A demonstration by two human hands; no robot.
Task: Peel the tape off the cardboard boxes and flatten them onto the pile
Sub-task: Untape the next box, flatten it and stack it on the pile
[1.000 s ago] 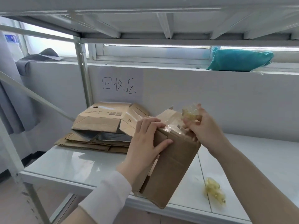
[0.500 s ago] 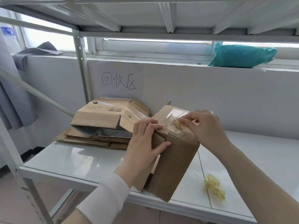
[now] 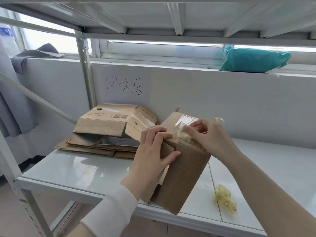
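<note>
On a white metal shelf [image 3: 71,170] below a handwritten wall sign, I brace a tilted cardboard box [image 3: 181,177] with my left hand [image 3: 153,151], fingers closed over its top edge. My right hand [image 3: 210,134] pinches clear tape [image 3: 183,134] running across that top, just right of my left; the flattened pile [image 3: 102,134] lies behind, to the left

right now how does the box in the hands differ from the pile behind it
The box stands tilted on the shelf, still box-shaped; the pile lies mostly flattened. The box still carries tape, gripped by the left hand and right hand; nobody touches the pile. Both are brown cardboard.
</note>
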